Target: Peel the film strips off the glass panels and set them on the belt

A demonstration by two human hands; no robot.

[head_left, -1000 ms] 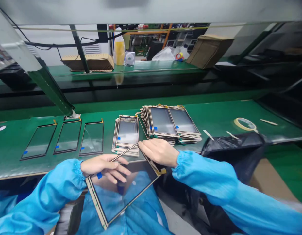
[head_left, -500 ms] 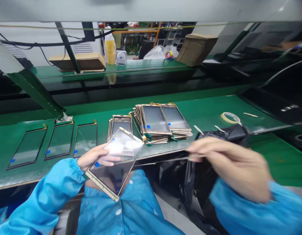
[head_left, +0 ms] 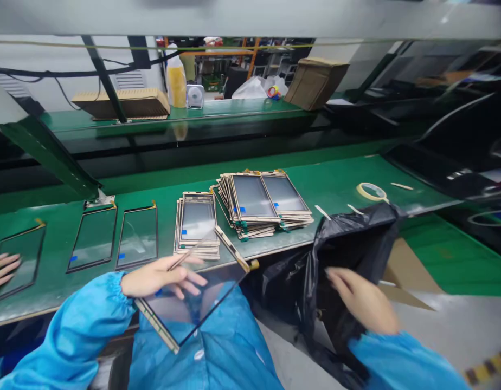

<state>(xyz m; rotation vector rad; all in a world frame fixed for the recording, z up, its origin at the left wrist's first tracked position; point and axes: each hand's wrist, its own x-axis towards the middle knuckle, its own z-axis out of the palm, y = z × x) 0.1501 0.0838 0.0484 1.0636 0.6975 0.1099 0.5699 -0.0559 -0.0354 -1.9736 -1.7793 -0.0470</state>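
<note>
My left hand (head_left: 165, 279) grips a clear glass touch panel (head_left: 210, 303) by its left side, fingers spread over its face. The panel is tilted above my lap and has a dark border, pale strips along two ends and a small amber tab at its right corner. My right hand (head_left: 362, 298) is at the mouth of a black plastic bag (head_left: 319, 254), its fingers loosely stretched out with nothing visible in them. Beside the held panel, a short stack of framed panels (head_left: 197, 222) lies on the green bench (head_left: 335, 184).
A larger stack of panels (head_left: 254, 197) stands mid-bench. Single panels (head_left: 91, 238) lie to the left, and another person's hand (head_left: 4, 271) touches the farthest one. A tape roll (head_left: 371, 191) and pale strips (head_left: 322, 212) lie right. A green post (head_left: 51, 157) rises at left.
My right hand has moved down to the bag's mouth, and the thin strip it was pulling is no longer visible. The held panel has tilted and lowered. Another person's hand has appeared at far left.
</note>
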